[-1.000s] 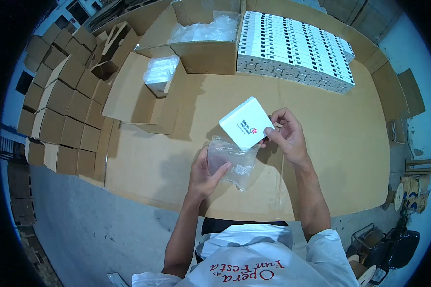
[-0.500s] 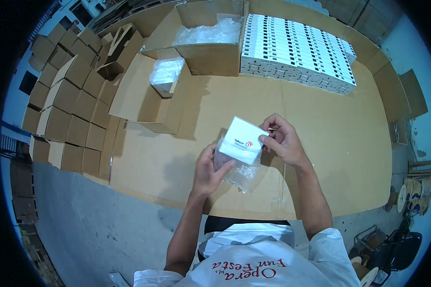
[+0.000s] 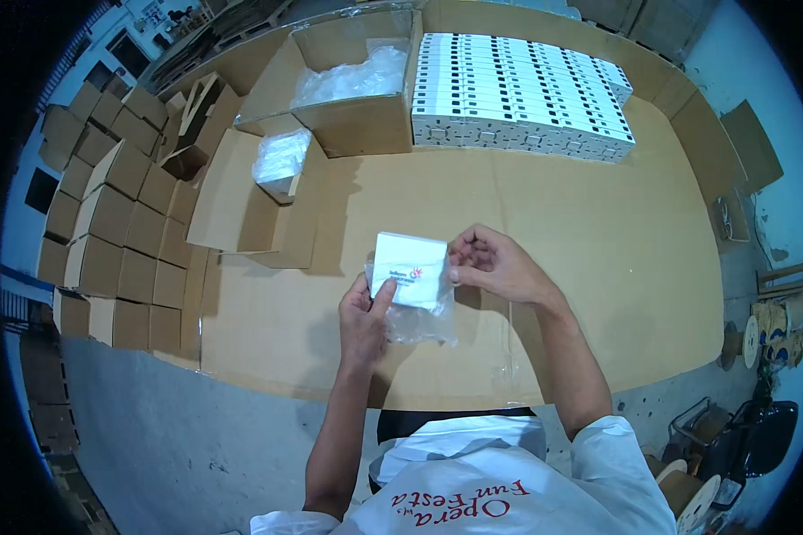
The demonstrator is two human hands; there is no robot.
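Observation:
A small white box (image 3: 409,268) with a red mark is held over the cardboard-covered table (image 3: 616,267), partly inside a clear plastic bag (image 3: 419,321). My left hand (image 3: 364,316) grips the box's lower left corner and the bag, thumb on the box face. My right hand (image 3: 495,263) pinches the box's right edge together with the bag's rim. The bag hangs below the box, crumpled.
A block of several stacked white boxes (image 3: 517,94) lies at the far right. An open carton (image 3: 357,89) with clear plastic stands at the back centre. A small open carton (image 3: 281,165) holds bagged items. Folded brown cartons (image 3: 107,223) line the left.
The white box has come down and left, from raised above the bag to sitting partly inside it. Both hands have closed in around it.

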